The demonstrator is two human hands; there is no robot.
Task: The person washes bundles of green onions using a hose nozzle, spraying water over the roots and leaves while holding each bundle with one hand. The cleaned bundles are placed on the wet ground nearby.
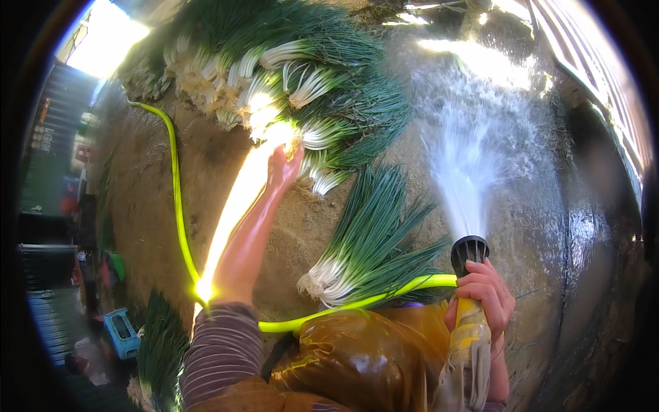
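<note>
My left hand (pixel 288 159) reaches to the near edge of a large heap of green onions (pixel 319 92), its fingers at the white root ends; glare hides whether they grip a bunch. In my right hand (pixel 484 293) is a black spray nozzle (pixel 469 252), from which a wide fan of water (pixel 466 170) shoots away onto the ground. A yellow-green hose (pixel 370 299) runs across in front of me. Beyond it, between my hands, lies a separate bunch of green onions (pixel 360 247), roots to the left.
The hose curves up the left side over wet ground (pixel 139 206). At lower left are a blue plastic crate (pixel 121 333) and more green onions (pixel 159 340). Corrugated sheeting (pixel 592 51) stands at upper right. A wet brown apron (pixel 355 355) covers my front.
</note>
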